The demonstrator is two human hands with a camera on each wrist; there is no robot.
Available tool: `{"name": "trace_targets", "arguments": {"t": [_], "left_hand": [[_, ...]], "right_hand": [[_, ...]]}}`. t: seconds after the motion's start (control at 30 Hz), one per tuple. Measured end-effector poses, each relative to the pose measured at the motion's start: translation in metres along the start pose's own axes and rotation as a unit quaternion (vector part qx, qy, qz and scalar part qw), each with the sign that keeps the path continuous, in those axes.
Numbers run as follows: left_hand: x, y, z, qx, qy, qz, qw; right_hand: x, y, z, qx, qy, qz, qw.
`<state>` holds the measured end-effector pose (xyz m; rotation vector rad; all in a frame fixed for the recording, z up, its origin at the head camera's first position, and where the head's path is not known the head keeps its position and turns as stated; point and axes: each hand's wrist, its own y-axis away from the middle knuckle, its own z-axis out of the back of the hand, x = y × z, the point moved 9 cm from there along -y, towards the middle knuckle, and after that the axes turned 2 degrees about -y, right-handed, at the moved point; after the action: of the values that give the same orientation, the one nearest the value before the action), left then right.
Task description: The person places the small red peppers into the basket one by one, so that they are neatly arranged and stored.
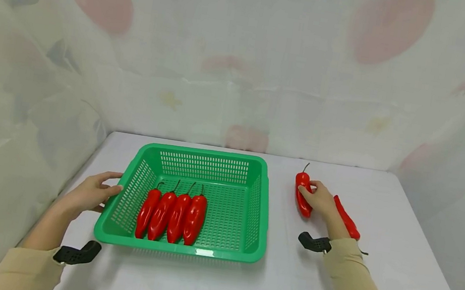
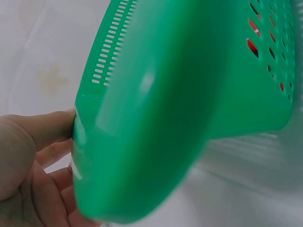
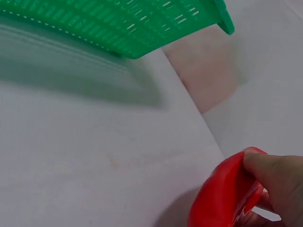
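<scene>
My left hand (image 1: pixel 92 190) is at the left rim of a green plastic basket (image 1: pixel 264 220). In the left wrist view, the thumb (image 2: pixel 49 125) touches the edge of the rim and the other fingers curl in below it. Inside the basket, several red peppers (image 1: pixel 178 218) lie side by side, stems pointing away. To the right, my right hand (image 1: pixel 319 198) grips another red pepper (image 1: pixel 303 180) around its middle. Its stem points to the back of the table. The right wrist view shows the thumb pressed on the glossy pepper (image 3: pixel 220 196), partly cut off by the frame.
One more red pepper (image 1: pixel 347 218) lies on the white table (image 1: pixel 403 271), partly behind the right forearm. A patterned white curtain (image 1: pixel 301 110) hangs along the back and both sides. The basket's right half shows bare slotted floor.
</scene>
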<state>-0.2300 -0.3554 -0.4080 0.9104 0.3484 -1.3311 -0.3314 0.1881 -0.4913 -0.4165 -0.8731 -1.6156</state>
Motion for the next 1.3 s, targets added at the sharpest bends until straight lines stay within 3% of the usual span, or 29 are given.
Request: {"name": "trace_targets", "arguments": {"t": [0.4, 1.3], "left_hand": [[-0.002, 0.001, 0.0, 0.001, -0.002, 0.0, 1.0], [-0.002, 0.002, 0.0, 0.004, -0.001, -0.005, 1.0]], "right_hand": [[0.018, 0.01, 0.008, -0.003, -0.045, 0.022, 0.9987], [0.057, 0.023, 0.031, -0.038, -0.061, 0.081, 0.9941]]}}
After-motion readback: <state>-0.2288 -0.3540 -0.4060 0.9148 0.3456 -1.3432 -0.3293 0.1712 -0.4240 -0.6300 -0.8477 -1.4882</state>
